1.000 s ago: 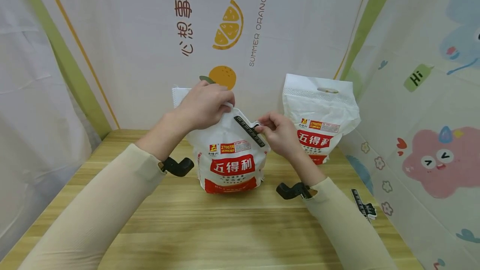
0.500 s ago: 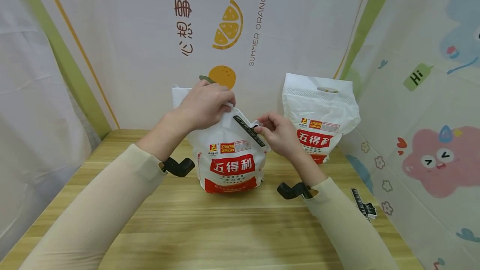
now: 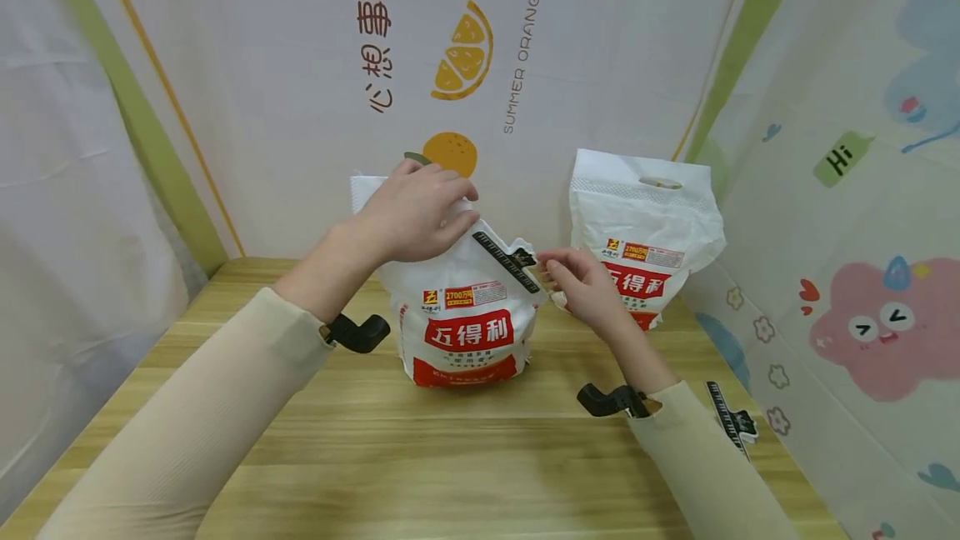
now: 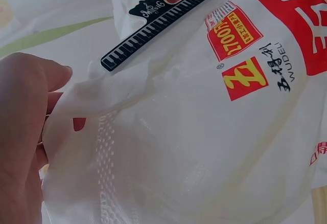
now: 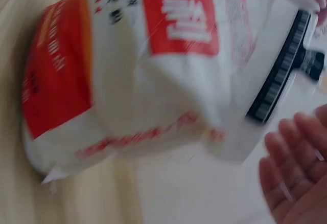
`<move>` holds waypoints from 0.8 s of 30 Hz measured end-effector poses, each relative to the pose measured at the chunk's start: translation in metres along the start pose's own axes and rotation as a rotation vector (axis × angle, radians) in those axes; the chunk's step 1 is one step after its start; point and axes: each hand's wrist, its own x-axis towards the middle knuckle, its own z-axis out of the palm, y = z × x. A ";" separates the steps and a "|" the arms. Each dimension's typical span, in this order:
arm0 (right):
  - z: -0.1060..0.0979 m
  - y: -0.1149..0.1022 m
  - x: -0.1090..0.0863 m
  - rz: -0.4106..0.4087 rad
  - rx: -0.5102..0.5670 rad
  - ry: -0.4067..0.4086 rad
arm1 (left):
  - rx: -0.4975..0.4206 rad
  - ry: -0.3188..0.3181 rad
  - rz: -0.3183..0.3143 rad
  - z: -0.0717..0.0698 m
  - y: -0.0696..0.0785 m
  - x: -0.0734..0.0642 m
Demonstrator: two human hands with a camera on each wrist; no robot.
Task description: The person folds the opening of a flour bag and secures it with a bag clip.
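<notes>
A white flour bag point(image 3: 468, 327) with red printing stands on the table, its top folded over on the right. A black piano-key bag clip point(image 3: 506, 261) sits slantwise across that folded edge. My left hand point(image 3: 420, 211) is at the bag's top; in the left wrist view its thumb point(image 4: 56, 73) stands apart from the cloth while the other fingers lie behind the top edge, partly hidden. Just right of the clip is my right hand point(image 3: 588, 286), holding nothing. In the right wrist view its fingers point(image 5: 291, 147) are loosely bent, with a gap to the clip point(image 5: 281, 68).
A second white flour bag point(image 3: 648, 207) with a handle slot stands behind on the right. Another piano-key clip point(image 3: 727, 419) lies near the right edge of the wooden table point(image 3: 420, 473). Printed curtains point(image 3: 622, 48) hang close behind and along the sides.
My right hand has let go of the clip and drawn away to the right. The left thumb has lifted off the bag's top. The clip stays on the folded edge.
</notes>
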 end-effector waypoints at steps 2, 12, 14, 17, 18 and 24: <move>-0.002 0.011 -0.005 0.054 -0.014 -0.024 | 0.010 -0.011 -0.001 0.000 0.000 0.002; 0.005 0.031 -0.009 0.061 -0.047 -0.032 | 0.009 -0.003 0.016 -0.002 0.005 0.008; 0.007 0.030 -0.008 0.065 -0.051 -0.021 | 0.022 -0.001 0.002 0.000 0.006 0.010; 0.011 0.031 -0.007 0.087 -0.047 -0.015 | 0.039 0.006 -0.013 0.003 0.006 0.012; 0.012 0.031 -0.006 0.093 -0.047 -0.014 | 0.038 0.005 -0.015 0.003 0.006 0.012; 0.012 0.031 -0.006 0.111 -0.032 -0.007 | 0.022 -0.010 -0.049 -0.004 0.002 0.010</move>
